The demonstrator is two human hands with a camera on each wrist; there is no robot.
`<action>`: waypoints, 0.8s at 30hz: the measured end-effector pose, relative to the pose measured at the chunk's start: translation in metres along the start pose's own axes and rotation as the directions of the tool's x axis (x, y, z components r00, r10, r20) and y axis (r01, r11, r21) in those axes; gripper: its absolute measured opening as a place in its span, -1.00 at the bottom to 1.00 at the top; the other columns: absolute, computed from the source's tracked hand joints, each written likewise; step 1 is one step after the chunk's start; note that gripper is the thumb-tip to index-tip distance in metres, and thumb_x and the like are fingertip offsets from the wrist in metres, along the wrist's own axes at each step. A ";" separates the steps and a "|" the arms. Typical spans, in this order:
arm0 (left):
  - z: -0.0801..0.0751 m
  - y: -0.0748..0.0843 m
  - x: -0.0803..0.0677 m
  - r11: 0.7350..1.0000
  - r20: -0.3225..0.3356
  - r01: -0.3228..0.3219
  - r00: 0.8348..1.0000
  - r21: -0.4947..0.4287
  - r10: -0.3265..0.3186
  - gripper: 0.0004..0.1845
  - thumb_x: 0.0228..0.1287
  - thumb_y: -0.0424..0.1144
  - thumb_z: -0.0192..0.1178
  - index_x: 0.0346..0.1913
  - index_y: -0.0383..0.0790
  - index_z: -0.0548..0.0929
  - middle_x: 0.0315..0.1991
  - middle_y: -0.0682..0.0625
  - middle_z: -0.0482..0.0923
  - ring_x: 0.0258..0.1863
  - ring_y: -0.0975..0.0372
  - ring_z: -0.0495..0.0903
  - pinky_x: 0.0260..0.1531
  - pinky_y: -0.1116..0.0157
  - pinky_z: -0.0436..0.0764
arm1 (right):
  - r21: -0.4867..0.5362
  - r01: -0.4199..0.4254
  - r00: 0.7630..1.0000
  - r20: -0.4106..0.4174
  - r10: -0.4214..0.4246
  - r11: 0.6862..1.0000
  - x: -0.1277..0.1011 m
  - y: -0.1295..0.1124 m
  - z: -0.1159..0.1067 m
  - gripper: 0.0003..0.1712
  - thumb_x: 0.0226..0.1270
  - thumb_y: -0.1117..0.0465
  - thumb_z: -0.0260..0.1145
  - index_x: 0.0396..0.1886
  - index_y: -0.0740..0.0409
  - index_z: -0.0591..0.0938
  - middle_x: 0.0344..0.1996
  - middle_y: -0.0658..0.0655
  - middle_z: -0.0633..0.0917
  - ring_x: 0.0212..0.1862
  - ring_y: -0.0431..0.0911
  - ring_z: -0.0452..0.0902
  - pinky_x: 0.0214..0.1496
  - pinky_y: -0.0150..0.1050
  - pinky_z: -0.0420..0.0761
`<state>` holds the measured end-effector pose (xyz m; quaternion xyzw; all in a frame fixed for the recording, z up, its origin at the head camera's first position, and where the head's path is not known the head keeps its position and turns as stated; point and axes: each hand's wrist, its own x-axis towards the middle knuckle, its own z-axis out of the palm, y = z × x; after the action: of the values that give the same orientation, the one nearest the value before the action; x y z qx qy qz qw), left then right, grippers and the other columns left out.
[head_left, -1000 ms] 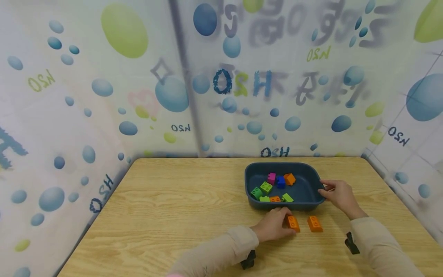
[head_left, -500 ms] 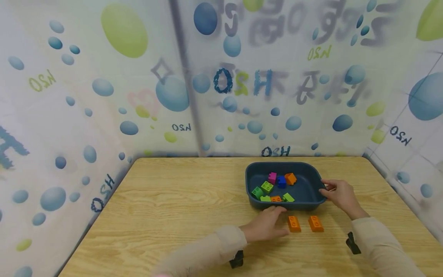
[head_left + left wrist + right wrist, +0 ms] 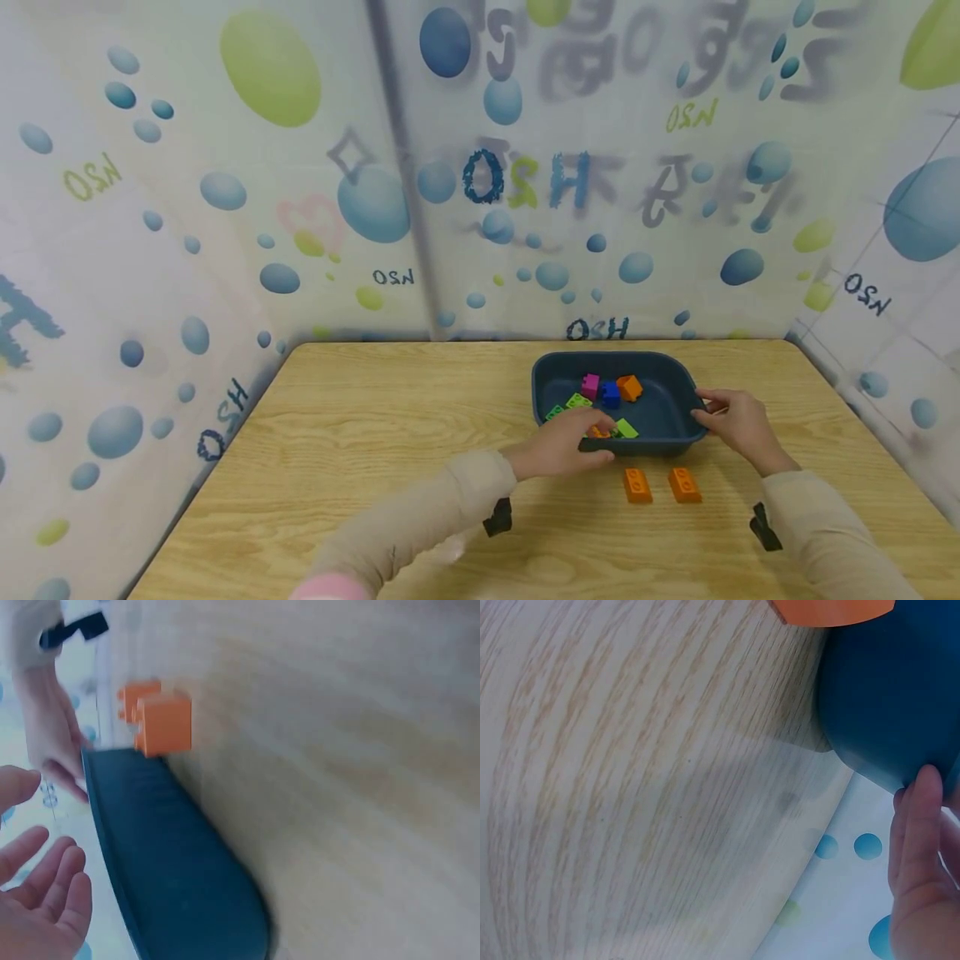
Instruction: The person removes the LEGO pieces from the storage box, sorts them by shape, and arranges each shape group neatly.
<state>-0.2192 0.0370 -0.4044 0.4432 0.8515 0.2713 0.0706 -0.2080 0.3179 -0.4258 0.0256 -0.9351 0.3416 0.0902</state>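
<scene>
My left hand point(image 3: 557, 447) hovers over the near-left rim of a dark blue plastic bin point(image 3: 660, 446), its fingers loosely bent and holding nothing. In the left wrist view the left hand's fingers point(image 3: 58, 881) are spread beside the bin's wall. At the bin's right end, my right hand point(image 3: 742, 427) pinches the rim; the right wrist view has its fingers point(image 3: 922, 825) against the outer wall, with the thumb mostly hidden. Two orange toy bricks point(image 3: 638, 485) lie side by side on the table before the bin, studs up and apart from each other.
Inside the bin are several toy bricks: a pink brick point(image 3: 590, 386), a blue brick point(image 3: 611, 394), an orange brick point(image 3: 630, 387), and green ones partly covered by the left hand. The wooden table point(image 3: 390, 417) meets a printed curtain point(image 3: 300, 208) behind.
My left hand has let go of the left orange brick on the table, drawn back left, then risen to the bin's near rim. The right hand stays on the bin.
</scene>
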 end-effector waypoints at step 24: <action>0.000 -0.035 0.047 0.997 0.100 0.080 0.992 -0.001 -0.080 -0.73 0.17 -0.23 0.16 -0.06 -0.20 0.56 -0.11 0.07 0.54 -0.18 0.37 0.48 -0.17 0.55 0.40 | 0.006 -0.001 1.000 -0.001 0.001 1.000 0.000 0.001 0.000 -0.55 0.05 0.35 0.27 -0.05 0.53 0.48 -0.41 0.35 0.58 -0.47 0.03 0.54 -0.61 -0.32 0.49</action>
<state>-0.2717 0.0581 -0.4173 0.4216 0.8632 0.2479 0.1252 -0.2085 0.3188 -0.4270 0.0252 -0.9341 0.3444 0.0906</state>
